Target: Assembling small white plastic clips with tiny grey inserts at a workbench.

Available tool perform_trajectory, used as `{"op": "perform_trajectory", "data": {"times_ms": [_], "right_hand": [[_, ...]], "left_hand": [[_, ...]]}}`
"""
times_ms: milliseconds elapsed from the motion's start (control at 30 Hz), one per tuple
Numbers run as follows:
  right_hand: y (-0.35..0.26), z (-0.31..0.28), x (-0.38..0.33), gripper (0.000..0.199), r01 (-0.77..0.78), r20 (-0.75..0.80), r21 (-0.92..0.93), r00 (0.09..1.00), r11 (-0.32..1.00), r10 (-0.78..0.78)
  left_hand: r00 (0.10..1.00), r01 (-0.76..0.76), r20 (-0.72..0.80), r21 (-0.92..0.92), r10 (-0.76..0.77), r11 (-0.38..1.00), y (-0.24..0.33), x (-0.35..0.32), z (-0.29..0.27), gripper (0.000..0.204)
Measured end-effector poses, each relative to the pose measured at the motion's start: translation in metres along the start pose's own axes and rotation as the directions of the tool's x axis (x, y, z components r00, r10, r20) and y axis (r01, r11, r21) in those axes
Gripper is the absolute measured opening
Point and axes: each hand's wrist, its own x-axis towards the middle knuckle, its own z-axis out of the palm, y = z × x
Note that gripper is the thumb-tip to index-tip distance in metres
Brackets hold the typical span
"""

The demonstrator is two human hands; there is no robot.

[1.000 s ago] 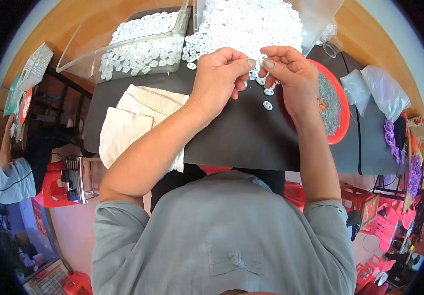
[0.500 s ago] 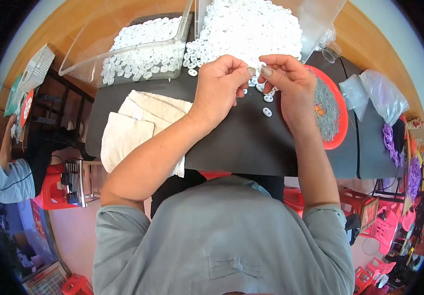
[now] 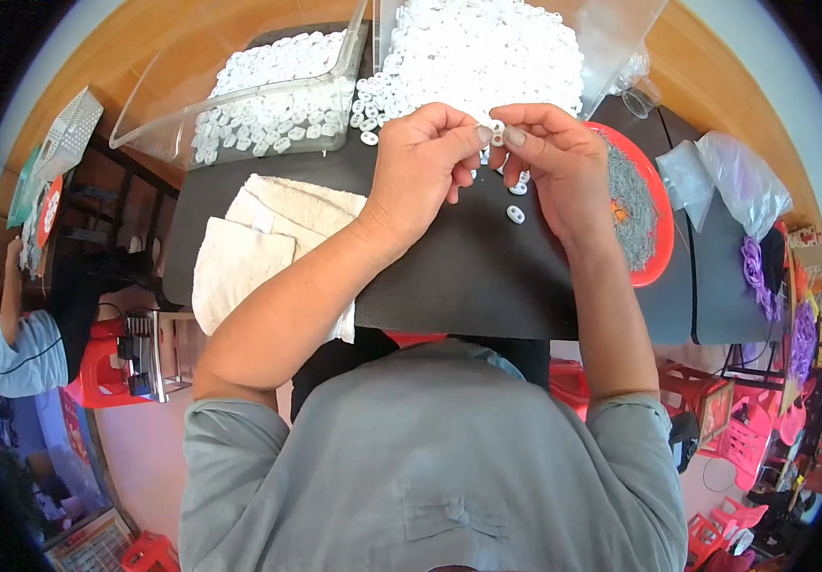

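The person sits at a dark desk (image 3: 468, 286), both forearms reaching forward and the hands meeting just short of a big heap of small white rings (image 3: 478, 48). The left hand (image 3: 421, 167) is curled nearly closed, thumb and forefinger pinched at its tip. The right hand (image 3: 559, 157) mirrors it, fingers bunched, thumb pressed toward the forefinger. Between the two pinches sits one small white ring (image 3: 497, 129), touched from both sides; I cannot tell which hand carries more of it, nor whether a second piece is hidden behind the fingertips.

The ring is too small and too round to show a long axis; it seems to stand on edge with its hole facing roughly toward the person, though that is hard to read. It lies straight ahead of the body, equally near to both hands, just in front of the heap's near edge.

Below the hands, a few loose rings (image 3: 516, 214) lie flat on the dark mat, nearer the right hand. Further right, touching the mat's edge, is a red tray (image 3: 659, 248) holding a grey mass of fine metal bits. To the left, a clear plastic bin (image 3: 239, 105) holds more white rings, and a folded cream towel (image 3: 258, 248) lies beside the left forearm. Crumpled clear bags (image 3: 735, 181) sit at the far right.
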Motion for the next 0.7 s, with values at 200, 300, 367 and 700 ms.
{"op": "perform_trajectory", "data": {"times_ms": [200, 300, 367, 700], "right_hand": [[0.0036, 0.001, -0.001, 0.02, -0.003, 0.002, 0.005, 1.0, 1.0, 0.003], [0.0045, 0.0043, -0.0008, 0.02, -0.007, -0.008, -0.006, 1.0, 1.0, 0.007], [0.0051, 0.0043, -0.0008, 0.019, -0.025, -0.023, -0.005, 0.999, 1.0, 0.025], [0.0032, -0.0044, 0.0, 0.015, -0.083, 0.02, 0.031, 0.996, 0.996, 0.083]], "left_hand": [[1.0, -0.019, 0.012, 0.032, 0.019, 0.999, -0.0013, -0.0024, 0.0018, 0.013], [0.999, -0.051, 0.014, 0.07, 0.05, 0.996, -0.0017, -0.0032, 0.0014, 0.013], [0.998, -0.056, 0.007, 0.068, 0.055, 0.996, -0.0018, -0.0028, 0.0006, 0.013], [0.995, -0.088, 0.056, 0.065, 0.084, 0.994, 0.0047, 0.0022, 0.0008, 0.011]]}}
